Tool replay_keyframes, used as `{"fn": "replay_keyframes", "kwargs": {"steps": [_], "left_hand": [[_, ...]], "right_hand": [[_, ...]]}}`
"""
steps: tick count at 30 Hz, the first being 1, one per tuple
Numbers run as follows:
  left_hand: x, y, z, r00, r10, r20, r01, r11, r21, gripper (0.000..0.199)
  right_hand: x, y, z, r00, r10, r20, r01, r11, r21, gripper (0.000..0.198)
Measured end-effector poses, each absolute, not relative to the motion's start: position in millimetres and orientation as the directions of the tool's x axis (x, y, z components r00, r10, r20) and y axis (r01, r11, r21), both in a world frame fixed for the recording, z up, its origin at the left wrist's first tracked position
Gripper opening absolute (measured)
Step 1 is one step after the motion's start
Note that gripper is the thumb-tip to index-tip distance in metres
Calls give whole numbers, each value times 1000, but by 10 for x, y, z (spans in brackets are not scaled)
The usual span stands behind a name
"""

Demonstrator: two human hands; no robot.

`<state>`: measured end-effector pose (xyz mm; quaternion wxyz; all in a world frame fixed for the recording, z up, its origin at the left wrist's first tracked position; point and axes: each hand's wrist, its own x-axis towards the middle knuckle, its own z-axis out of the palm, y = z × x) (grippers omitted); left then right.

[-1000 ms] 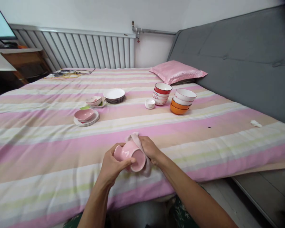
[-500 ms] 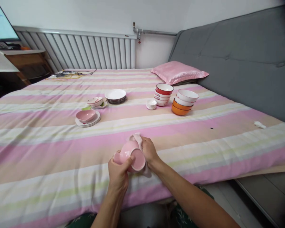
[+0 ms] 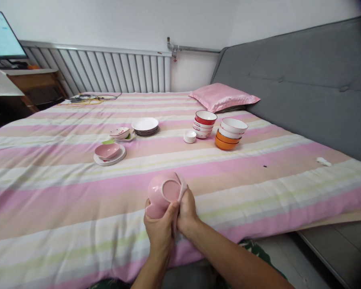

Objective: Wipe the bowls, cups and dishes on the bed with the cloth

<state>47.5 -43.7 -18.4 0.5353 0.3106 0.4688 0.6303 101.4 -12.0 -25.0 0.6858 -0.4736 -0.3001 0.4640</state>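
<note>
A glossy pink bowl [image 3: 157, 192] is held above the near part of the bed, its underside and round foot ring facing me. My left hand [image 3: 160, 226] grips the bowl's near side, thumb pressed by the foot ring. Against the bowl's right side my right hand [image 3: 187, 212] presses a pale pink cloth [image 3: 181, 188], its fingers closed and partly hidden behind cloth and bowl.
On the striped bedspread [image 3: 78, 200] stand a pink bowl [image 3: 107, 151] on white plates [image 3: 120, 155], small dishes [image 3: 119, 133], a plate stack [image 3: 145, 124], small white dishes [image 3: 189, 137], red-and-white bowls [image 3: 205, 118] and orange bowls [image 3: 226, 143]. Behind lies a pink pillow [image 3: 222, 96].
The held bowl has turned, so its foot ring now faces me more squarely and higher up. Both hands have come closer together, the left shifting rightward. The view has tilted slightly.
</note>
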Motion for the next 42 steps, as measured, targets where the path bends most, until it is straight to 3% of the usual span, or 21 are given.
{"fn": "replay_keyframes", "kwargs": {"steps": [2,5,10,15,19,21,24,29,32,42], "left_hand": [[403,-407,-129,-64,988,-142,-449,99,888,42],[264,-322,-39,202,963,-178,-576,264,774,39],[159,-231,-21,251,874,-415,-519,484,705,35],[196,-262,-64,281,862,-422,-465,507,726,36],[209,-261,-95,202,900,-386,-521,433,736,37],[205,-235,-106,158,912,-379,-563,398,724,33],[195,-178,-90,92,909,-408,-665,361,654,23],[172,-104,17,26,888,-459,-802,293,521,15],[146,-91,54,79,887,-456,-837,307,452,29],[41,-30,-67,138,876,-461,-886,317,339,57]], "right_hand": [[1158,-84,-124,394,896,-206,-554,53,-831,34],[1359,-36,3,285,924,-254,-624,-22,-781,31],[1474,-51,81,-23,970,-241,-455,-224,-862,30],[1442,-85,46,-182,950,-254,-231,-293,-928,31],[1394,-53,-23,-42,991,-126,-166,-131,-977,27],[1375,-59,-25,22,997,71,-12,72,-997,27],[1360,-119,5,7,949,316,320,297,-900,34],[1332,-209,-11,-25,881,473,637,379,-671,41],[1291,-197,-70,-58,826,561,707,431,-560,40],[1108,-308,-203,-147,843,518,832,388,-396,57]]}}
